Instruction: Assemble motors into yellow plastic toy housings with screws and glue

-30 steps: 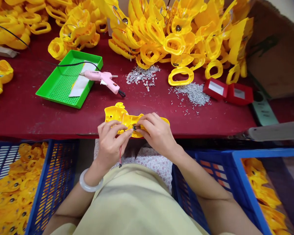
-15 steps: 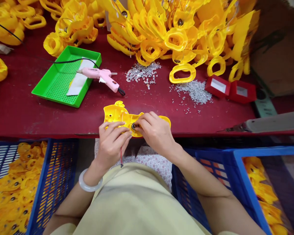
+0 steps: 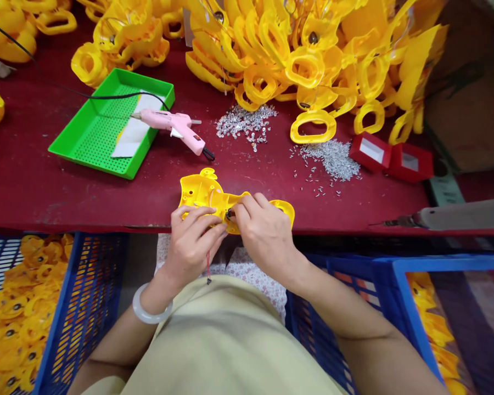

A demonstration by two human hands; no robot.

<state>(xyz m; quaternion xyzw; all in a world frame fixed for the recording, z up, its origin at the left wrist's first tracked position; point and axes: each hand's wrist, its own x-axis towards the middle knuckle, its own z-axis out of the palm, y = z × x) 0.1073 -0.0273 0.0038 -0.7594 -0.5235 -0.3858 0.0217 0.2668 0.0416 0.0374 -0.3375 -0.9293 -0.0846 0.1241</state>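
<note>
A yellow plastic toy shell (image 3: 201, 189) lies hollow side up at the table's near edge. My left hand (image 3: 194, 238) grips the shell's near side, fingers curved over it. In the shell's middle sits a small dark round part (image 3: 229, 213), which my right hand (image 3: 265, 233) pinches between thumb and fingertips; those fingers partly cover it. A thin red wire (image 3: 208, 263) with a small dark tip hangs below my left hand, over the lap. Where its upper end goes is hidden.
A pink glue gun (image 3: 175, 123) rests across a green tray (image 3: 144, 148). Beyond the shell lie silvery screws (image 3: 335, 160), small clear pieces (image 3: 245, 122), red boxes (image 3: 409, 162) and piled yellow shells (image 3: 263, 49). An electric screwdriver (image 3: 456, 215) juts in from the right. Blue crates (image 3: 86, 291) stand below.
The view has shifted slightly, so the shell and both hands sit a little farther right. My right fingers have moved slightly at the dark part; both hands keep their hold.
</note>
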